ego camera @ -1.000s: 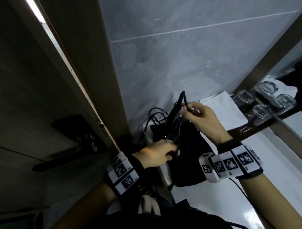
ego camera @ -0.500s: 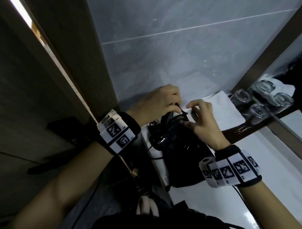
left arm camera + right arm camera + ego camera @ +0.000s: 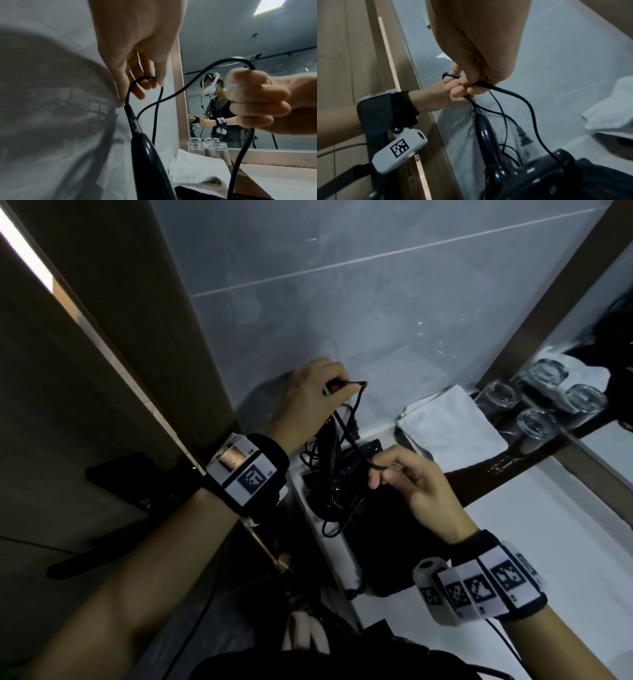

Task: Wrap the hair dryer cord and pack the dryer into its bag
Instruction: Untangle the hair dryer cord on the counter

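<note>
The black hair dryer [image 3: 329, 474] stands handle-up against the grey wall, its body at the mouth of the black bag [image 3: 387, 535]. My left hand [image 3: 334, 390] pinches a loop of the black cord [image 3: 358, 405] just above the end of the dryer handle [image 3: 147, 155]. My right hand [image 3: 376, 474], lower and to the right, grips another stretch of the cord [image 3: 513, 94] in curled fingers [image 3: 257, 100]. Loose cord hangs around the handle, and the plug [image 3: 523, 138] dangles beside it.
A folded white towel [image 3: 448, 426] lies to the right of the dryer, with upturned glasses [image 3: 534, 422] behind it by a mirror. A wooden door frame [image 3: 144, 371] stands close on the left. The white counter [image 3: 548, 525] runs to the right.
My left hand rose from the dryer's body to the top of the handle and took the cord loop. My right hand came down and to the right, drawing a cord strand with it.
</note>
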Motion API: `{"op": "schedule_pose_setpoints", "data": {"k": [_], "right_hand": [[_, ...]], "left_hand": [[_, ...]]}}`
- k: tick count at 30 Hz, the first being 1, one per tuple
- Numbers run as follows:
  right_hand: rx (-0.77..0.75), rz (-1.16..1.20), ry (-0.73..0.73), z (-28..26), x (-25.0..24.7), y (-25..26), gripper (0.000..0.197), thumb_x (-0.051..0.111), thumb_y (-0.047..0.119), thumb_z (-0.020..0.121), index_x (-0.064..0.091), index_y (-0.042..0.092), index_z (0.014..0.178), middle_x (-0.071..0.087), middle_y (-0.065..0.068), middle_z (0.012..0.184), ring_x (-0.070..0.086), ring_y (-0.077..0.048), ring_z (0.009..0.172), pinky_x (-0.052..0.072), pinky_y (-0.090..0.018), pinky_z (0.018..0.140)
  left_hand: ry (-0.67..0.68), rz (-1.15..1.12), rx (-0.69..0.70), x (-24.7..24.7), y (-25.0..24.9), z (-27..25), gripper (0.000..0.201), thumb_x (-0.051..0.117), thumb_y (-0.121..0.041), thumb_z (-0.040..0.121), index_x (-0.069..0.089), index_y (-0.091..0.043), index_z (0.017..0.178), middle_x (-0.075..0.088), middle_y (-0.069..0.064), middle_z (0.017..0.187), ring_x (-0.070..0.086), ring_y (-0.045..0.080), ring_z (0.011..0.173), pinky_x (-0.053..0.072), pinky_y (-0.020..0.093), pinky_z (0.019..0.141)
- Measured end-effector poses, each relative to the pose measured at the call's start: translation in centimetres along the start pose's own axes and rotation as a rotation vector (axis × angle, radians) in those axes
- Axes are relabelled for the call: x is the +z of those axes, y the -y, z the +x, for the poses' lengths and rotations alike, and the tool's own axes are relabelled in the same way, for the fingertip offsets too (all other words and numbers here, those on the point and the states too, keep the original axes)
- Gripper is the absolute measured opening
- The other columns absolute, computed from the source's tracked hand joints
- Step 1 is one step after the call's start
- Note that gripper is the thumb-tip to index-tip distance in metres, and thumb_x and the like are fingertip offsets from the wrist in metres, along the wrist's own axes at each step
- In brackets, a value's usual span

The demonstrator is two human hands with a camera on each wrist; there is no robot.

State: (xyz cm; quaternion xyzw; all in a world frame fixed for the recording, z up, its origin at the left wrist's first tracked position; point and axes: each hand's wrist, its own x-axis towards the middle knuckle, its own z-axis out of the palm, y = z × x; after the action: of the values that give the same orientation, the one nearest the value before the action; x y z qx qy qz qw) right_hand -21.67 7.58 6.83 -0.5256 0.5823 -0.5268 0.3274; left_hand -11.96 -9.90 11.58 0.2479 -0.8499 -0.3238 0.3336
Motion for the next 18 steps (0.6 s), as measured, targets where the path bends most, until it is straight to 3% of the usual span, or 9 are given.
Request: {"op": "schedule_pose_setpoints", "data": {"k": [5,7,9,12,15,17,18], "right_hand": [[0.155,-0.318,0.192,-1.5,-0.7,-2.6,0.038,0.042,-0.023,0.085,0.067,0.006,0.088,0.065,-0.002,0.080,0.061,-0.008,0.082,0.043,-0.015,0.082],[0.281,-0.488,0.221,-2.0,-1.3,-4.3,0.037,0.044,-0.023,0.081,0.071,0.001,0.090,0.068,-0.005,0.085,0.063,-0.018,0.085,0.046,-0.023,0.082],[0.407,-0.638,0.234,-2.6,-2.1,-5.8,0.032,0.050,-0.015,0.081,0.072,0.008,0.084,0.070,-0.010,0.088,0.065,-0.025,0.089,0.051,-0.033,0.083],[0.573,-0.824,0.272,-3.1,-3.2,-7.0,0.028,0.050,-0.006,0.083,0.066,0.018,0.081,0.067,-0.005,0.093,0.065,-0.024,0.093,0.048,-0.028,0.076],[0.623,-0.776,0.293,-2.6,-3.2,-6.9,0.044,0.042,-0.015,0.078,0.068,0.010,0.102,0.066,-0.009,0.109,0.061,-0.023,0.106,0.047,-0.027,0.090],[0.597,-0.614,0.146,-1.6,-2.7,-6.0,0.052,0.037,-0.023,0.074,0.065,0.005,0.108,0.067,-0.013,0.111,0.061,-0.024,0.107,0.045,-0.026,0.094],[0.553,-0.564,0.049,-0.8,-2.3,-5.5,0.046,0.038,-0.021,0.079,0.064,0.003,0.109,0.067,-0.013,0.109,0.061,-0.025,0.105,0.043,-0.022,0.092]], "left_hand": [[0.017,-0.040,-0.031,0.3,0.6,-0.2,0.023,0.065,-0.018,0.086,0.057,-0.002,0.072,0.046,0.000,0.070,0.045,0.016,0.067,0.031,0.015,0.058],[0.014,-0.040,-0.037,0.2,0.8,-0.3,0.024,0.064,-0.021,0.087,0.055,-0.004,0.071,0.045,-0.002,0.069,0.045,0.017,0.067,0.032,0.018,0.058],[0.004,-0.062,-0.049,0.0,1.0,-0.4,0.026,0.064,-0.022,0.087,0.054,-0.003,0.071,0.046,0.001,0.069,0.045,0.018,0.066,0.033,0.019,0.058],[-0.001,-0.121,-0.071,-0.3,0.9,-0.5,0.026,0.065,-0.020,0.086,0.055,-0.002,0.071,0.046,0.001,0.069,0.043,0.014,0.065,0.034,0.018,0.059],[0.000,-0.131,-0.076,-0.3,0.7,-0.7,0.024,0.067,-0.019,0.085,0.057,0.000,0.073,0.049,0.004,0.072,0.045,0.013,0.067,0.036,0.020,0.060],[-0.013,-0.124,-0.077,-0.3,0.6,-0.7,0.023,0.068,-0.019,0.084,0.060,0.001,0.075,0.051,0.003,0.073,0.046,0.013,0.067,0.037,0.019,0.061],[-0.018,-0.125,-0.078,-0.2,0.6,-0.7,0.022,0.068,-0.019,0.084,0.061,0.001,0.076,0.052,0.003,0.074,0.047,0.012,0.067,0.038,0.019,0.061]]}}
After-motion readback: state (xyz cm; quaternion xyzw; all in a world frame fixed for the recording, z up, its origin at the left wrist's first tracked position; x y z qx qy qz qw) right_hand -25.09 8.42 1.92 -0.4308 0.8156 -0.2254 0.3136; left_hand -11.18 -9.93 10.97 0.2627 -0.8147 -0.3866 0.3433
